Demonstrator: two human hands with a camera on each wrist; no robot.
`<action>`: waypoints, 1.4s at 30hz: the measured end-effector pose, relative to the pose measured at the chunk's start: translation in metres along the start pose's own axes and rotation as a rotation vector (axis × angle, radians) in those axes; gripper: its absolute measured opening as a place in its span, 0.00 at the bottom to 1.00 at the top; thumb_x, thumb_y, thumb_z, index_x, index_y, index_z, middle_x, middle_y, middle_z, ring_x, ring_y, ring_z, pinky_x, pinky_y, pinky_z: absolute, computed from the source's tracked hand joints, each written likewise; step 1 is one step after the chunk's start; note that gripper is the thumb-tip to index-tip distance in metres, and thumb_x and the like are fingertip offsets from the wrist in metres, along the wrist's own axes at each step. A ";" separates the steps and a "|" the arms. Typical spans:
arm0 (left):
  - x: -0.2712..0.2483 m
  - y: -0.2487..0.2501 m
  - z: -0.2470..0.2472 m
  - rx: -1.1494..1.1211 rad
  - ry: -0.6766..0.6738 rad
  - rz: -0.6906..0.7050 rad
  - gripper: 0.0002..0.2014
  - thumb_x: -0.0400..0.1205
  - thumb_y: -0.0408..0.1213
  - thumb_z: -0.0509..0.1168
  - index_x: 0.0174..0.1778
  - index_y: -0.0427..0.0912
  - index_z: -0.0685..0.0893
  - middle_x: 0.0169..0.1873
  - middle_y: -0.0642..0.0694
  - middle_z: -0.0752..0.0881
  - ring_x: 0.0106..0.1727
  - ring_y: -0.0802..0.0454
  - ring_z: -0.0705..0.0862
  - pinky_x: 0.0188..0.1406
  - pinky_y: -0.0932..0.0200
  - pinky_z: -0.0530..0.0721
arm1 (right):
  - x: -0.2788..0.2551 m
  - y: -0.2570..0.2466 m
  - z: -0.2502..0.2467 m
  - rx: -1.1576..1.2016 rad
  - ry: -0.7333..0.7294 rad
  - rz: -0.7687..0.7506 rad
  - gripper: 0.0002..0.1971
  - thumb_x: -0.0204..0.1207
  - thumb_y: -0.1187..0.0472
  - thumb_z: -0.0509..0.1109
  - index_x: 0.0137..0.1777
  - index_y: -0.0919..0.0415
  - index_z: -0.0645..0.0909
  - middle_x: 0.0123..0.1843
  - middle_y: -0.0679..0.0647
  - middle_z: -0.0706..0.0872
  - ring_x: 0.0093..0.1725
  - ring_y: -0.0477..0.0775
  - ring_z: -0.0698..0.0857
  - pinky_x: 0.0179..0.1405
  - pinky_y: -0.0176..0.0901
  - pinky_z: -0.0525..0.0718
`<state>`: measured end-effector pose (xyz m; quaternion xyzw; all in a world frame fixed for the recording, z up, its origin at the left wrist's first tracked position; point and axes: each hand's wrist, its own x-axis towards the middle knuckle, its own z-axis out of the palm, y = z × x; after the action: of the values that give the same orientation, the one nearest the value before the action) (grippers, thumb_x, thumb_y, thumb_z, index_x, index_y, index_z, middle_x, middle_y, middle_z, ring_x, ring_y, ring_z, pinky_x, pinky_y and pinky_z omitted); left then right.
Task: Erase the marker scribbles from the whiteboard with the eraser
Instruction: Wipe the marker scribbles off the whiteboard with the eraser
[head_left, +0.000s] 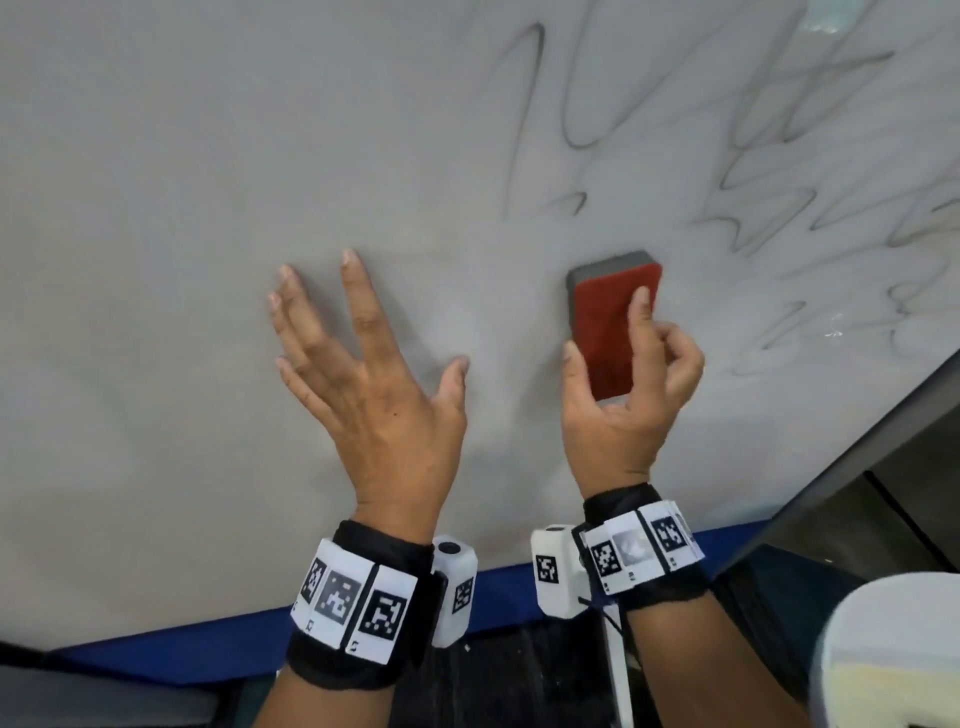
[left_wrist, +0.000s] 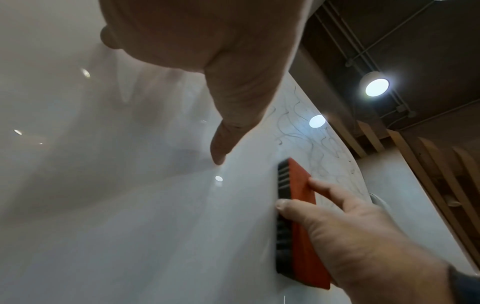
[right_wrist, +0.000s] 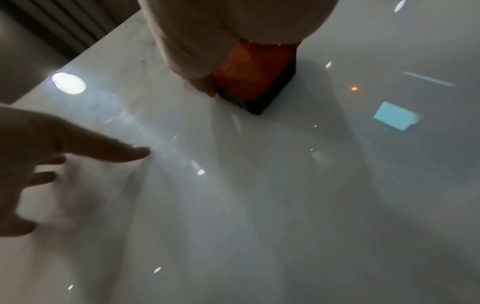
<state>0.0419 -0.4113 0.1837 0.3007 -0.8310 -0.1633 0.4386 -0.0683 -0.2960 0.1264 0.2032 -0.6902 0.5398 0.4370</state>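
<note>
A large whiteboard (head_left: 182, 208) fills the head view. Dark marker scribbles (head_left: 779, 156) cover its upper right part; its left and middle are wiped to a faint grey haze. My right hand (head_left: 631, 379) grips a red-backed eraser (head_left: 610, 327) with a dark felt face, pressed flat against the board just below and left of the scribbles. The eraser (left_wrist: 298, 216) shows edge-on in the left wrist view, with scribbles (left_wrist: 306, 131) beyond it. My left hand (head_left: 358, 358) is spread open, its fingertips on the board left of the eraser (right_wrist: 255, 82).
A blue strip (head_left: 218, 639) runs along the board's lower edge. A dark frame edge (head_left: 841, 452) bounds the board at the lower right. A white rounded object (head_left: 893, 654) sits in the bottom right corner. Ceiling lamps (left_wrist: 376, 87) hang above.
</note>
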 end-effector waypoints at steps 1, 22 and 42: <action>-0.001 0.004 0.003 0.002 -0.003 0.005 0.57 0.70 0.48 0.81 0.88 0.43 0.51 0.85 0.30 0.47 0.86 0.31 0.45 0.79 0.21 0.54 | 0.003 0.004 -0.002 0.014 0.016 0.050 0.35 0.72 0.63 0.81 0.77 0.56 0.72 0.59 0.62 0.72 0.58 0.67 0.77 0.64 0.51 0.82; -0.033 0.117 0.076 0.002 -0.043 -0.037 0.58 0.73 0.62 0.71 0.86 0.30 0.48 0.84 0.23 0.46 0.85 0.25 0.44 0.75 0.16 0.52 | 0.010 0.090 -0.056 -0.052 -0.016 0.227 0.33 0.74 0.61 0.78 0.77 0.54 0.69 0.64 0.60 0.73 0.64 0.63 0.76 0.62 0.66 0.82; -0.053 0.139 0.103 0.107 -0.108 0.013 0.55 0.75 0.61 0.67 0.85 0.28 0.47 0.82 0.19 0.47 0.83 0.20 0.44 0.74 0.14 0.51 | 0.017 0.094 -0.071 -0.080 -0.101 0.183 0.30 0.73 0.62 0.78 0.75 0.51 0.72 0.64 0.61 0.75 0.62 0.60 0.75 0.61 0.61 0.82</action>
<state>-0.0694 -0.2700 0.1671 0.3092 -0.8629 -0.1318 0.3774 -0.1209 -0.1962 0.0891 0.1488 -0.7480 0.5385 0.3583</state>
